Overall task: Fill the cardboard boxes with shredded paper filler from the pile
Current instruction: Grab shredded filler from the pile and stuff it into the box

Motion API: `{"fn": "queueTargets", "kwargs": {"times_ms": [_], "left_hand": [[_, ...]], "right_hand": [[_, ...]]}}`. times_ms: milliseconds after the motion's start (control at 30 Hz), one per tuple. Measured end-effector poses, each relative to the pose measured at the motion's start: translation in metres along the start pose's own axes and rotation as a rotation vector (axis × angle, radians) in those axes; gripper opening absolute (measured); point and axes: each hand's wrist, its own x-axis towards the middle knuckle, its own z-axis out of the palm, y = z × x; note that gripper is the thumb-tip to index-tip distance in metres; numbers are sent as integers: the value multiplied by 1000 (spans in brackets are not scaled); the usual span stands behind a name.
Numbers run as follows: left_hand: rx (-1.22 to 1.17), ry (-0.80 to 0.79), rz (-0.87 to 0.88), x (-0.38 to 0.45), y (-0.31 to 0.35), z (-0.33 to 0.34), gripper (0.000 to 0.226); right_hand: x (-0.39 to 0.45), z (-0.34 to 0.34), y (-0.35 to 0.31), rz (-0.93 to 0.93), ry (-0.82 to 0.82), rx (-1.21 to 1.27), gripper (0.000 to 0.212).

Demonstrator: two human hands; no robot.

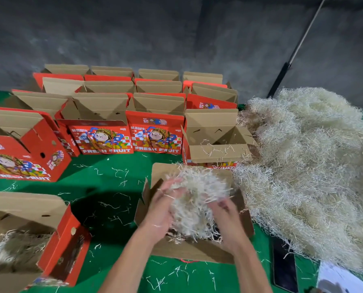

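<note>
An open cardboard box [194, 251] stands in front of me on the green surface. A clump of pale shredded paper [195, 199] sits in and above its mouth. My left hand [163, 206] presses against the clump's left side and my right hand [227, 220] cups its right side, fingers curled into the strands. Both hands are motion-blurred. The big pile of shredded paper [311, 166] spreads along the right, touching the box's right flap.
Several red "Fresh Fruit" boxes [100, 136] stand open in rows behind. One box [216, 142] near the pile holds a few strands. A box at the lower left [28, 237] holds filler. A dark phone [285, 269] and white paper [343, 278] lie at lower right.
</note>
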Motion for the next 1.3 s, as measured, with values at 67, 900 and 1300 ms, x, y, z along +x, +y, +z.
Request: {"fn": "queueTargets", "kwargs": {"times_ms": [67,900,1300], "left_hand": [[141,23,-6,-2,-12,8,46],[529,31,202,2,4,-23,48],[715,45,280,6,5,-32,48]], "right_hand": [[-1,17,-2,-28,-141,-50,27],[3,10,0,7,-168,-168,56],[11,-16,11,54,23,-222,64]]}}
